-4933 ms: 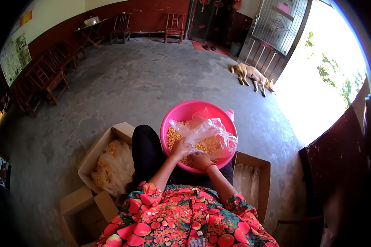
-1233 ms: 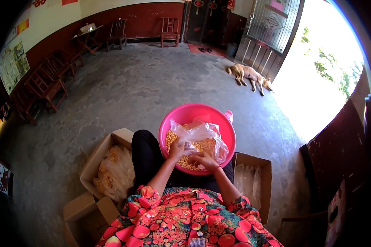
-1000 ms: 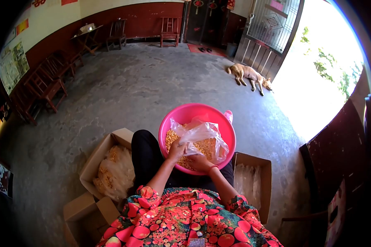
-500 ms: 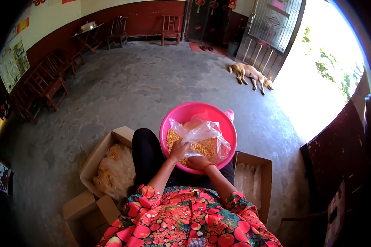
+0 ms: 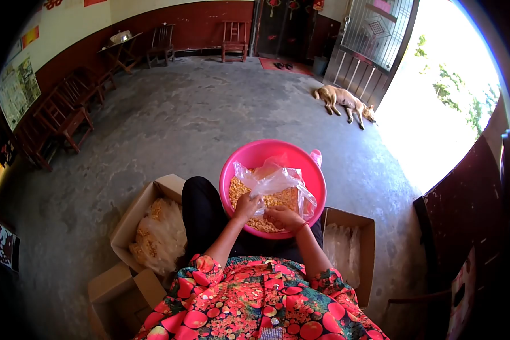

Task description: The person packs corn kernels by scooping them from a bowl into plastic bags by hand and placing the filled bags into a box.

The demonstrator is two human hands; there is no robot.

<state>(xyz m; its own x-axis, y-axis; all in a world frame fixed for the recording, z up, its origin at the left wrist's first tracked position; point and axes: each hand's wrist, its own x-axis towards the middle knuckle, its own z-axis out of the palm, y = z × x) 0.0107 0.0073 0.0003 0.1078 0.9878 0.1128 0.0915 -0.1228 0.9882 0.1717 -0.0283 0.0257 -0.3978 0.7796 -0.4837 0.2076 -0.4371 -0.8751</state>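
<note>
A pink plastic basin rests on my lap, with small yellow kernel-like pieces spread inside. Over them lies a clear plastic bag, its upper part crumpled. My left hand is closed on the near-left edge of this bag. At the bag's near-right side, my right hand has its fingers pinched together above the yellow pieces; whether they hold the bag's edge or some pieces is hidden.
On my left stands a cardboard box of clear bags with yellow pieces, beside another open box. To my right is a box of clear bags. A dog lies near the open door. Wooden chairs line the wall.
My right hand has come up and slightly right from the basin's near side, uncovering yellow pieces there. My left hand keeps its grip on the bag, almost unmoved.
</note>
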